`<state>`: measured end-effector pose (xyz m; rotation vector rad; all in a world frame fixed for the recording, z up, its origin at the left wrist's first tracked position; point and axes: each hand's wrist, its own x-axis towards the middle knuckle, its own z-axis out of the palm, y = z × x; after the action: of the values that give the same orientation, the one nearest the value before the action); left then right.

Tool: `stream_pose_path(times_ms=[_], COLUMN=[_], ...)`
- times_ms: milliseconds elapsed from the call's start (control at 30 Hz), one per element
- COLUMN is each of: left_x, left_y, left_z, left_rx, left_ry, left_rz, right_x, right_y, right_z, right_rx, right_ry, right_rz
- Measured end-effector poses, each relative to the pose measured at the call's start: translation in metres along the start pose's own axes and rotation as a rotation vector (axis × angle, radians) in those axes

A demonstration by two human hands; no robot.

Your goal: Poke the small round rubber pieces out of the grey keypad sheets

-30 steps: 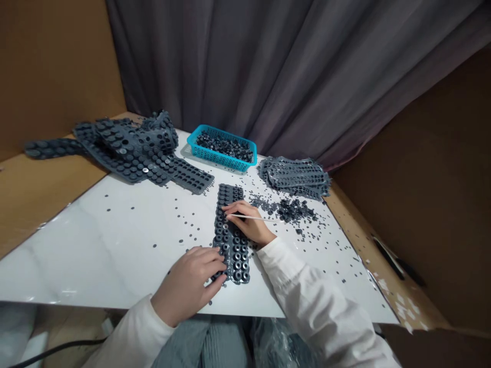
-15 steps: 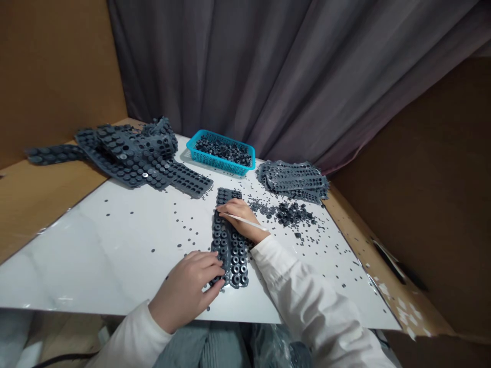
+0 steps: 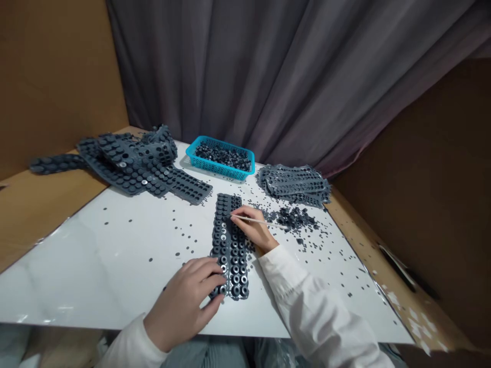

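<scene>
Carefully now: in the head view, your left hand [image 3: 183, 306] rests open on the rubber strip [image 3: 229, 250] mid-worktop [image 3: 95, 271], your right hand [image 3: 253, 230] pinching a thin pick [image 3: 261, 221]; a slipped pick could scatter the loose discs [image 3: 293, 218].

A small workshop booth is seen here: it is enclosed by cardboard walls [image 3: 53, 76] and a grey curtain [image 3: 230, 66], and on a white table [image 3: 95, 266] are placed rubber sheets [image 3: 126, 166] and a blue basket [image 3: 215, 166] of small parts.

Dark gray curtain [image 3: 230, 66] at back — brown cardboard walls [image 3: 433, 204] L & R of it.
</scene>
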<state>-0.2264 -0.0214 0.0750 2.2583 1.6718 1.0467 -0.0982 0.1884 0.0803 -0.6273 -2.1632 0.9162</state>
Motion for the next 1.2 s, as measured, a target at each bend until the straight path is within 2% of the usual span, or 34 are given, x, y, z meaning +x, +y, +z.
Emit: stream_pose_path(times_ms=[133, 367, 600, 867, 967, 1033, 1133, 1200], left_x=[-0.001, 0.0, 0.002, 0.002, 0.001, 0.0, 0.0, 0.0], left_y=[0.0, -0.006, -0.005, -0.006, -0.006, -0.007, -0.007, -0.007], left_z=[-0.001, 0.0, -0.002, 0.001, 0.002, 0.002, 0.002, 0.002], left_rx=[0.036, 0.156, 0.168, 0.156, 0.14, 0.138, 0.146, 0.147], left_ry=[-0.052, -0.168, -0.186, -0.182, -0.172, -0.173, -0.182, -0.188], left_rz=[0.006, 0.063, 0.09, 0.085, 0.08, 0.075, 0.078, 0.073], right_x=[-0.006, -0.006, -0.005, 0.008, 0.012, 0.013, 0.012, 0.01], right_y=[0.0, 0.001, 0.004, 0.004, 0.01, 0.015, 0.018, 0.017], right_z=[-0.002, -0.001, -0.001, -0.001, -0.001, 0.0, 0.0, 0.0], right_rx=[0.01, -0.033, -0.119, -0.26, -0.331, -0.339, -0.216, -0.093], right_ry=[-0.071, -0.095, -0.083, -0.256, -0.218, -0.143, -0.043, -0.044], right_rz=[-0.116, -0.22, -0.285, -0.355, -0.353, -0.307, -0.226, -0.207])
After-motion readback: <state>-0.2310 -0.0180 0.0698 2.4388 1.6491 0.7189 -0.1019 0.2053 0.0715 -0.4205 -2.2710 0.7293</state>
